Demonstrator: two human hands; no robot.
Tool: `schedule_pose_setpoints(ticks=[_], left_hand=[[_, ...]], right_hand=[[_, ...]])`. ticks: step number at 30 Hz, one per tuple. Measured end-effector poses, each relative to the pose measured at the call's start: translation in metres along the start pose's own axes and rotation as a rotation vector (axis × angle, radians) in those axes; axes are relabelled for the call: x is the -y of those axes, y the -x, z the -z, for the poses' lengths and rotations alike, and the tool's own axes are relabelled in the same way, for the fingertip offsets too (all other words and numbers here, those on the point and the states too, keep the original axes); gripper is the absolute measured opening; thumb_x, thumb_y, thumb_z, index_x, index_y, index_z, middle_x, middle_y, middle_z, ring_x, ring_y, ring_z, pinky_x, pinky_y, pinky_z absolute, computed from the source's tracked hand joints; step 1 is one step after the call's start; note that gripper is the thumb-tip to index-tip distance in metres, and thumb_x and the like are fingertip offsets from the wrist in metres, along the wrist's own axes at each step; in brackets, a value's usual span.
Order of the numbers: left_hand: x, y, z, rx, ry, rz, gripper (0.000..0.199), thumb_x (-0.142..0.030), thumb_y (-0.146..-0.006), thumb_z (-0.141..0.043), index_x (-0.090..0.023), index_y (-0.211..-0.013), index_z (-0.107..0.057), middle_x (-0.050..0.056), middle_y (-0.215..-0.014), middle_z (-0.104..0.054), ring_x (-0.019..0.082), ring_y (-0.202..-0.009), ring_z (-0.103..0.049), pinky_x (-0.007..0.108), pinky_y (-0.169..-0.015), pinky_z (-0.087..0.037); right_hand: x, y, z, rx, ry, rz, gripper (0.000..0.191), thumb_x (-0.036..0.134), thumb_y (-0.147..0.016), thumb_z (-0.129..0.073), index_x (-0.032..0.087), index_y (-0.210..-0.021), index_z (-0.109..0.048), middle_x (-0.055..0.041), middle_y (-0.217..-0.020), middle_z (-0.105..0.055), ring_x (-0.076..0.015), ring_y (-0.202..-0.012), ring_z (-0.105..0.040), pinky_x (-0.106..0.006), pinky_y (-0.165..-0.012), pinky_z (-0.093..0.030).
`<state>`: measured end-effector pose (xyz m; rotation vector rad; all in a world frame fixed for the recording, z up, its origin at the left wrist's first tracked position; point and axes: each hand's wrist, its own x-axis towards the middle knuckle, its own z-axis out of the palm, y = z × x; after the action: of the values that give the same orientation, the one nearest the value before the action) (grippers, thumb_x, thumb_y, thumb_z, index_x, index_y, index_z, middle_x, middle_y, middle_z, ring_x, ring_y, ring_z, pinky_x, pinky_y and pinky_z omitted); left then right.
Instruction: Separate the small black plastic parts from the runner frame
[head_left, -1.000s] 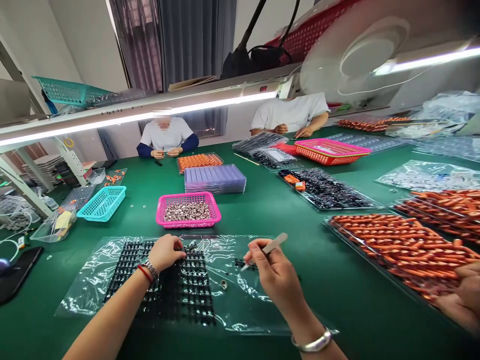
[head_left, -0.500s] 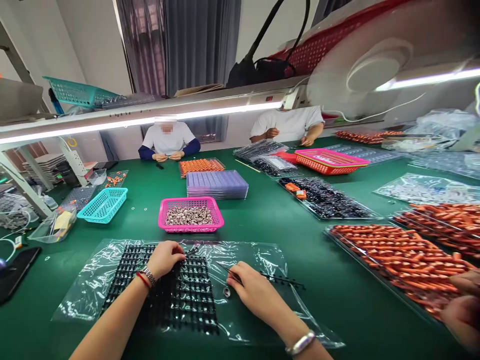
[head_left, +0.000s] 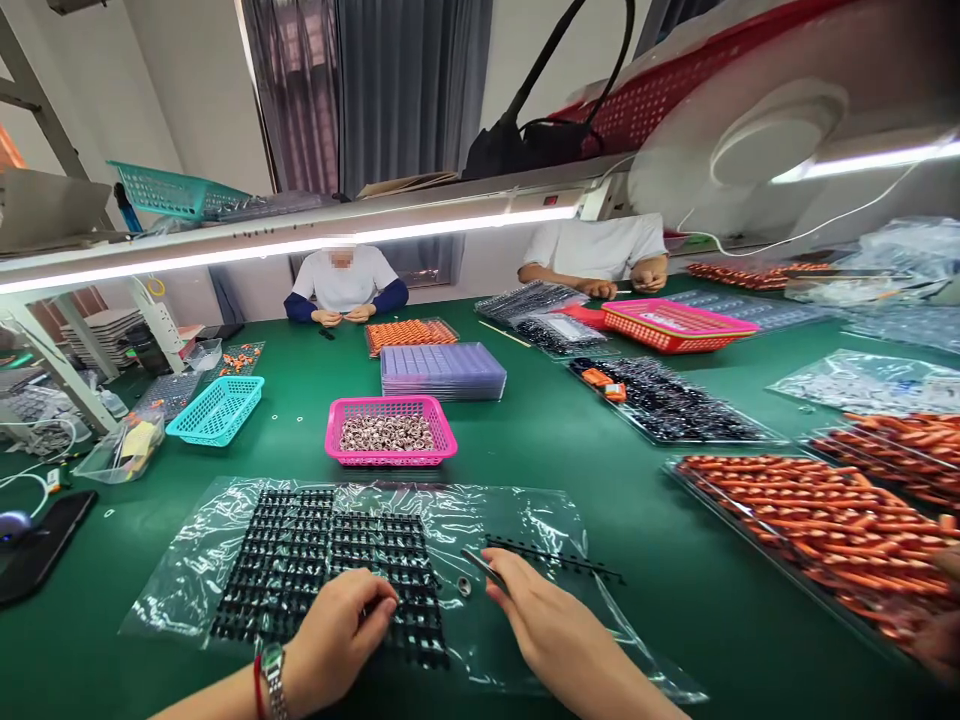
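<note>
My left hand (head_left: 345, 632) is closed with curled fingers over the lower part of rows of black plastic strips (head_left: 277, 560); whatever its fingertips may hold is hidden. In my right hand (head_left: 544, 615) are dark tweezers (head_left: 484, 566), tips pointing up and left. Just left of that hand, a small metal ring-like part (head_left: 464, 586) lies on a clear plastic sheet (head_left: 180, 570). Beyond my right fingers a separate black strip (head_left: 592, 566) rests at a slant. Past the sheet stands a pink basket (head_left: 337, 459) of small metal parts (head_left: 386, 433).
A turquoise basket (head_left: 217, 410) and a phone (head_left: 49, 545) are on the left. Purple trays (head_left: 442, 372) are stacked behind the pink basket. On the right lie trays of orange parts (head_left: 787, 530) and black parts (head_left: 667, 400), with another person's hand (head_left: 941, 640) at the edge. Two people sit opposite.
My left hand has drawn back toward me from the upper strips to their lower part. My right hand, holding the tweezers, has shifted slightly right and down. The view has turned a little.
</note>
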<state>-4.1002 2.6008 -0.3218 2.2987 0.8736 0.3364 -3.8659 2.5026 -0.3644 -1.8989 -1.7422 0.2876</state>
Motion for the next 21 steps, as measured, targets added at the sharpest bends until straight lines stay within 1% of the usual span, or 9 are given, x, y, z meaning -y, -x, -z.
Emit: schedule_pose_setpoints(ticks=[2, 3, 6, 8, 10, 13, 16, 18, 21], left_hand=[[0.009, 0.003, -0.007, 0.004, 0.03, -0.007, 0.023, -0.03, -0.092, -0.04, -0.02, -0.086, -0.059, 0.003, -0.085, -0.062, 0.016, -0.078, -0.055, 0.026, -0.072, -0.042], [0.014, 0.0, -0.008, -0.007, 0.026, -0.021, 0.023, -0.03, -0.093, -0.04, -0.019, -0.086, -0.059, 0.003, -0.085, -0.062, 0.016, -0.079, -0.055, 0.026, -0.073, -0.042], [0.025, -0.021, -0.005, -0.061, 0.013, -0.046, 0.023, -0.03, -0.093, -0.04, -0.018, -0.088, -0.059, 0.004, -0.087, -0.062, 0.016, -0.081, -0.056, 0.026, -0.076, -0.042], [0.027, -0.034, 0.0, -0.091, 0.021, -0.038, 0.023, -0.03, -0.092, -0.04, -0.018, -0.088, -0.059, 0.004, -0.087, -0.062, 0.016, -0.081, -0.056, 0.026, -0.076, -0.042], [0.024, -0.04, 0.003, -0.112, 0.042, -0.03, 0.023, -0.03, -0.092, -0.04, -0.018, -0.089, -0.059, 0.004, -0.088, -0.063, 0.016, -0.082, -0.057, 0.026, -0.076, -0.042], [0.015, -0.036, 0.005, -0.142, 0.097, -0.002, 0.023, -0.032, -0.092, -0.041, -0.018, -0.09, -0.059, 0.003, -0.085, -0.063, 0.016, -0.078, -0.057, 0.026, -0.073, -0.043], [0.006, -0.026, 0.004, -0.089, 0.236, 0.094, 0.025, -0.036, -0.091, -0.041, -0.018, -0.089, -0.057, 0.001, -0.076, -0.062, 0.014, -0.067, -0.055, 0.025, -0.064, -0.043], [0.005, -0.02, 0.001, -0.015, 0.345, 0.174, 0.026, -0.039, -0.089, -0.043, -0.017, -0.086, -0.056, 0.0, -0.07, -0.059, 0.012, -0.058, -0.053, 0.023, -0.057, -0.043], [0.007, -0.015, -0.005, 0.065, 0.425, 0.253, 0.027, -0.041, -0.086, -0.045, -0.016, -0.088, -0.056, -0.003, -0.065, -0.053, 0.01, -0.052, -0.048, 0.021, -0.049, -0.041]], right_hand=[[-0.004, 0.0, -0.008, -0.028, -0.021, 0.044, 0.034, 0.018, -0.087, -0.034, 0.013, -0.114, -0.055, -0.0168, -0.115, -0.066, -0.027, -0.102, -0.065, -0.04, -0.082, -0.055], [-0.006, -0.004, -0.011, -0.031, -0.028, 0.052, 0.035, 0.017, -0.087, -0.035, 0.013, -0.115, -0.056, -0.0171, -0.117, -0.065, -0.0269, -0.106, -0.063, -0.04, -0.086, -0.054], [-0.007, -0.022, -0.011, -0.029, -0.041, 0.018, 0.034, 0.017, -0.086, -0.038, 0.013, -0.114, -0.056, -0.0171, -0.116, -0.065, -0.0266, -0.107, -0.062, -0.041, -0.09, -0.052], [-0.002, -0.032, -0.005, -0.028, -0.048, -0.01, 0.029, 0.018, -0.088, -0.036, 0.014, -0.108, -0.056, -0.0167, -0.109, -0.066, -0.0263, -0.1, -0.064, -0.042, -0.085, -0.053], [0.009, -0.031, 0.001, -0.003, -0.069, -0.008, 0.023, 0.021, -0.091, -0.032, 0.017, -0.095, -0.055, -0.0135, -0.098, -0.065, -0.0237, -0.084, -0.065, -0.039, -0.075, -0.054], [0.029, -0.014, 0.007, 0.154, -0.169, 0.027, 0.021, 0.021, -0.092, -0.033, 0.022, -0.079, -0.049, -0.0051, -0.085, -0.06, -0.018, -0.069, -0.058, -0.033, -0.064, -0.05], [0.043, 0.006, 0.003, 0.314, -0.223, 0.028, 0.02, 0.017, -0.09, -0.036, 0.022, -0.074, -0.047, -0.0027, -0.082, -0.057, -0.0176, -0.071, -0.056, -0.032, -0.065, -0.047], [0.046, 0.013, -0.003, 0.344, -0.222, 0.0, 0.02, 0.016, -0.09, -0.036, 0.022, -0.074, -0.047, -0.0032, -0.083, -0.056, -0.0185, -0.073, -0.055, -0.033, -0.067, -0.047], [0.043, 0.015, -0.009, 0.332, -0.248, -0.022, 0.021, 0.017, -0.091, -0.033, 0.022, -0.079, -0.051, -0.0042, -0.085, -0.057, -0.0192, -0.074, -0.056, -0.035, -0.069, -0.047]])
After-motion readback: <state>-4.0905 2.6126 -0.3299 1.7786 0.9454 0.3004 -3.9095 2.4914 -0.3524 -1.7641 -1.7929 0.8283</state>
